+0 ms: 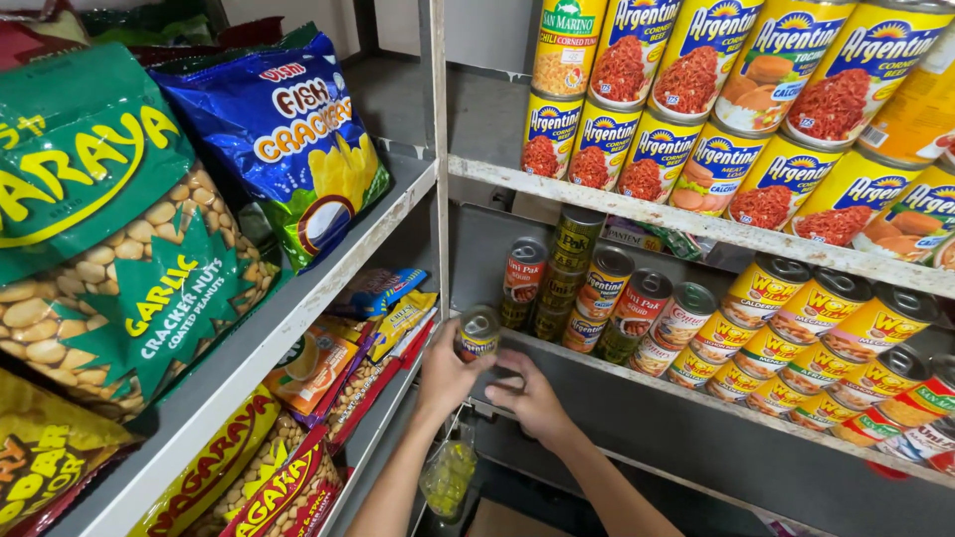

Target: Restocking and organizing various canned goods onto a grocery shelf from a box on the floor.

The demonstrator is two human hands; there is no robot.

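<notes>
Left hand (448, 373) is wrapped around a small can (478, 332), fingers closed on its lower body, holding it at the front left end of the middle shelf (597, 383). Its long axis stands nearly upright, tilted a little, with the flat silvery metal lid facing up toward the camera; the glossy label is yellow and dark. Left of that hand, crinkly plastic snack bags (308, 368) lie stacked on a white painted shelf, and a big green bag of coated nuts (109, 249) and a shiny blue cracker bag (288, 129) lean above them. Just right of the held can, the right hand (532, 398) rests palm down on the grey shelf edge, fingers curled; it seems to grip nothing, though its fingertips are partly hidden. Further right stand rows of cylindrical tins (637, 318), then yellow-labelled cans (816, 338) lying tilted with round lids forward.
</notes>
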